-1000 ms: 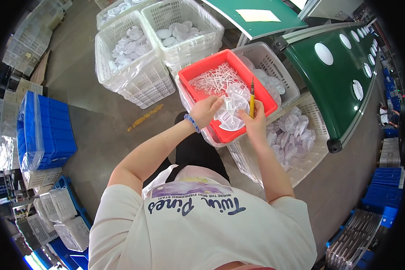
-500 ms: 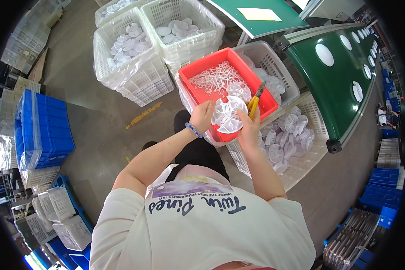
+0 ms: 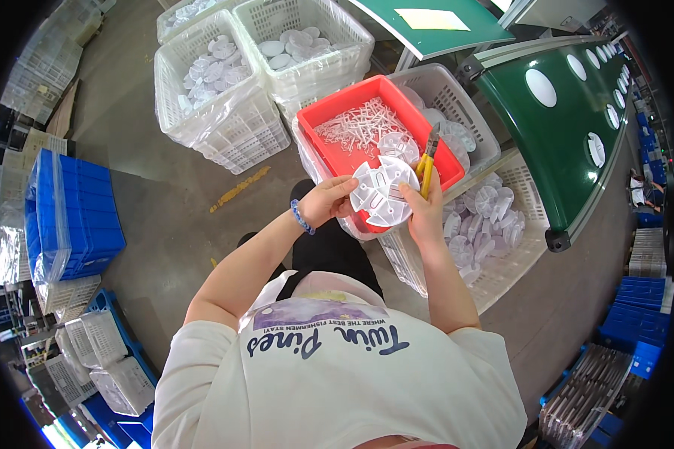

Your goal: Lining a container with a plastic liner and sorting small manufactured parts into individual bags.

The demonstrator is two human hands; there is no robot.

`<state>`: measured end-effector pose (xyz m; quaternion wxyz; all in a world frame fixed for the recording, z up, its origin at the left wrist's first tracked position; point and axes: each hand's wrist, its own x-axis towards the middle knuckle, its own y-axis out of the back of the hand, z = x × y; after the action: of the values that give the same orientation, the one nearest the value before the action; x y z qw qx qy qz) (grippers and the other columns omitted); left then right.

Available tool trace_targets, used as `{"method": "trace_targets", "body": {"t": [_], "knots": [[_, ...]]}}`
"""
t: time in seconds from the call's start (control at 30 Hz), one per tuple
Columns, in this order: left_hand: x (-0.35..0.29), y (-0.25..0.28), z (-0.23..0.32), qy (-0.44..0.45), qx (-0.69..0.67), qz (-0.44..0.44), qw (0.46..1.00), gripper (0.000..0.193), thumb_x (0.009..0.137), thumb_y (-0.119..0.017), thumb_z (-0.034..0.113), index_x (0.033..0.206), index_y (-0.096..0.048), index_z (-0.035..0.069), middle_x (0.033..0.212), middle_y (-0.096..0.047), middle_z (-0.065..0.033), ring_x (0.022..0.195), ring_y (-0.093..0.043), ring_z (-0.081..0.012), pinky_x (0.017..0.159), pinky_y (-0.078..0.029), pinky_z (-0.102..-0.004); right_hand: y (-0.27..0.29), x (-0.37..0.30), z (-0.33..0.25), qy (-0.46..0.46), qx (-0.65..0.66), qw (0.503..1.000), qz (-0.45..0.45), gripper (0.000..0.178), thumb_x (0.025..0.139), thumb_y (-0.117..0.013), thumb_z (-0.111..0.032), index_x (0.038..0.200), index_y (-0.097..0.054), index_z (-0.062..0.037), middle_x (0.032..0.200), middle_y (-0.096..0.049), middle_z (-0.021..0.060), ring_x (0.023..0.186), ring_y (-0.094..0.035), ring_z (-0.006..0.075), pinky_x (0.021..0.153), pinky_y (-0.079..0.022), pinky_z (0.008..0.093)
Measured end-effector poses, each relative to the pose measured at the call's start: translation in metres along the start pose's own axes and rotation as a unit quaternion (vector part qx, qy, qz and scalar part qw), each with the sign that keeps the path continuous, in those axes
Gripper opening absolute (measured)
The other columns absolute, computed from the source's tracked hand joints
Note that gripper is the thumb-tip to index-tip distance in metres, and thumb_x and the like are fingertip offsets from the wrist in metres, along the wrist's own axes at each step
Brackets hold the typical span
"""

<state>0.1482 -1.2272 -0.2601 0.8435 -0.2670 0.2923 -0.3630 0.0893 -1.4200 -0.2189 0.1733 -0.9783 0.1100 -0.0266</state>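
A round white translucent plastic disc [image 3: 377, 203] with notched edges and slots is held flat between my hands above the red bin. My left hand [image 3: 328, 200] pinches its left edge. With thumb on the disc's right side, my right hand [image 3: 425, 211] grips it and also holds yellow-handled pliers [image 3: 428, 159], jaws pointing away from me. Below, in the red bin [image 3: 318, 159], lie a heap of small clear plastic sprue bits [image 3: 359, 123] and another notched disc [image 3: 398, 147]. The fingers under the held disc are hidden.
A white crate [image 3: 528, 194] of clear discs stands at right, beside a grey crate [image 3: 487, 142]. Wrapped white crates [image 3: 236, 142] of parts stand far left. A green conveyor [image 3: 532, 142] carries white discs at right. Blue bins [image 3: 82, 217] stand on the left.
The held disc has turned and flattened to face up. My left hand has shifted left and down onto its edge. The pliers in my right hand now point more straight ahead.
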Motion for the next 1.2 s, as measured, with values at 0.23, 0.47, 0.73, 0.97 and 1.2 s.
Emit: {"method": "trace_targets", "body": {"t": [0.23,0.47,0.73,0.97,1.2], "knots": [[0.0,0.004,-0.008,0.016,0.094,0.076,0.993,0.029,0.092,-0.052,0.033,0.103,-0.059,0.006,0.069,-0.048,0.0051,0.056,-0.04,-0.0022,0.05,-0.031,-0.0173,-0.002,-0.011,-0.001,0.083,-0.186,0.977,-0.055,0.034,0.082,-0.055,0.002,0.111,-0.039,-0.0026,0.101,-0.046,0.0061,0.09,-0.048,0.0089,0.077,-0.042,0.0229],[-0.011,-0.019,0.0,-0.101,0.317,0.107,0.937,0.038,0.094,-0.048,0.035,0.106,-0.058,0.001,0.068,-0.051,0.0036,0.057,-0.042,-0.0056,0.053,-0.037,-0.0215,0.003,-0.012,-0.001,0.032,-0.149,0.988,-0.024,0.034,0.081,-0.056,0.002,0.111,-0.04,-0.0029,0.1,-0.046,0.0055,0.089,-0.049,0.0088,0.077,-0.042,0.0233],[-0.014,-0.007,-0.007,-0.054,0.316,0.121,0.939,0.03,0.097,-0.042,0.027,0.099,-0.058,0.001,0.067,-0.049,0.0026,0.056,-0.042,-0.0039,0.049,-0.034,-0.0194,0.004,-0.01,0.001,0.009,-0.114,0.993,-0.043,0.032,0.081,-0.056,0.003,0.109,-0.042,-0.0029,0.097,-0.048,0.0031,0.087,-0.048,0.0066,0.076,-0.042,0.0221],[-0.019,-0.003,-0.005,-0.011,0.195,0.044,0.98,0.033,0.098,-0.038,0.03,0.089,-0.056,0.003,0.064,-0.047,0.0003,0.052,-0.039,-0.0069,0.047,-0.03,-0.0207,0.013,-0.001,-0.002,-0.029,-0.122,0.988,-0.09,0.038,0.08,-0.059,-0.002,0.115,-0.044,-0.0013,0.1,-0.051,0.0028,0.093,-0.049,0.0079,0.083,-0.041,0.0234],[-0.012,0.005,-0.007,-0.01,0.129,0.063,0.99,0.041,0.098,-0.034,0.038,0.081,-0.053,0.006,0.06,-0.044,0.0004,0.05,-0.033,-0.0074,0.045,-0.025,-0.0223,0.012,0.009,-0.047,0.118,-0.464,0.868,-0.132,0.047,0.071,-0.07,-0.005,0.114,-0.051,-0.0055,0.1,-0.054,0.0055,0.093,-0.054,0.0182,0.082,-0.044,0.0302]]}}
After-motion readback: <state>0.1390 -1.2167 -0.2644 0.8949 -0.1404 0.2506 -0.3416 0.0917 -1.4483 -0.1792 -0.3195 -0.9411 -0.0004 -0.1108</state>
